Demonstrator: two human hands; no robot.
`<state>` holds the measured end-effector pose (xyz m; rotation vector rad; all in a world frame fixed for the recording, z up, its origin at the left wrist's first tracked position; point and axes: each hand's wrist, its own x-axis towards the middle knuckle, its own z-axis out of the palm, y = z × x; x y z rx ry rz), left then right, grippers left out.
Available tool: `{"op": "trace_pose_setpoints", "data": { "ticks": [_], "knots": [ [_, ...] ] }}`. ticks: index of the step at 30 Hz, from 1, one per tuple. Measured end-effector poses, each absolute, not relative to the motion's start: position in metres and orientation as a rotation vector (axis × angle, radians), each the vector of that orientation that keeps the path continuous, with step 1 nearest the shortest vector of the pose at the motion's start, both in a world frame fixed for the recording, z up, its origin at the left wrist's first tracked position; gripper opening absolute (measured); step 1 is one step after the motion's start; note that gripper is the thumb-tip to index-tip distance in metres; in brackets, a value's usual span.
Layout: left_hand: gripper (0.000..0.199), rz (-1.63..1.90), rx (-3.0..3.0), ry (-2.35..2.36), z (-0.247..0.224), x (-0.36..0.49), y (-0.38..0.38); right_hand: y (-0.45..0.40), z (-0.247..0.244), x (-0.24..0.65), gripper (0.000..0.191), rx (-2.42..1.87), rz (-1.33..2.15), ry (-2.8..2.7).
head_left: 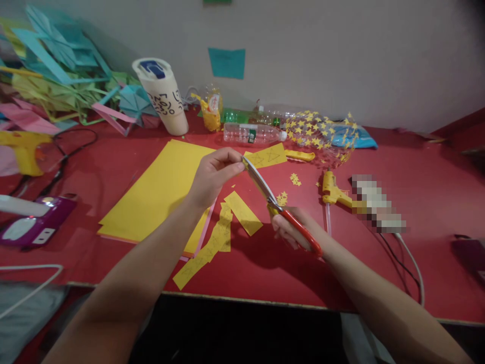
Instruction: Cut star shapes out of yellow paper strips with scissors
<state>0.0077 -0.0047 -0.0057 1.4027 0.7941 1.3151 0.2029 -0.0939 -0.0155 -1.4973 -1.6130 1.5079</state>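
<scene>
My left hand pinches a small piece of yellow paper between thumb and fingers. The blades of the scissors meet that piece at their tips. My right hand is wrapped round the scissors' red handles, some fingers hidden behind them. Beyond the blades lies a yellow paper strip with stars drawn on it. Between my forearms are more marked yellow strips and one loose strip. Small cut paper stars lie in little heaps near the scissors.
A stack of yellow sheets lies left. Behind stand a white tumbler, a plastic bottle and a star-covered clear bottle. A yellow glue gun and cables are right; a purple power strip and folded paper are left.
</scene>
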Motion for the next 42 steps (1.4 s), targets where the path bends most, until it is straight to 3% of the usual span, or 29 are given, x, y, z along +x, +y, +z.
{"op": "trace_pose_setpoints", "data": {
  "ticks": [31, 38, 42],
  "knots": [
    [0.008, 1.283, 1.392, 0.819, -0.006, 0.008, -0.005, -0.095, -0.012, 0.198, 0.047, -1.521, 1.485, -1.467],
    [0.008, 0.886, 1.447, 0.815, -0.004, 0.015, -0.01, -0.087, -0.013, 0.207, 0.031, -1.536, 1.12, -1.329],
    [0.012, 0.725, 1.498, 0.797, -0.006, 0.025, -0.018, -0.084, -0.01, 0.21, 0.029, -1.483, 1.108, -1.281]
  ]
}}
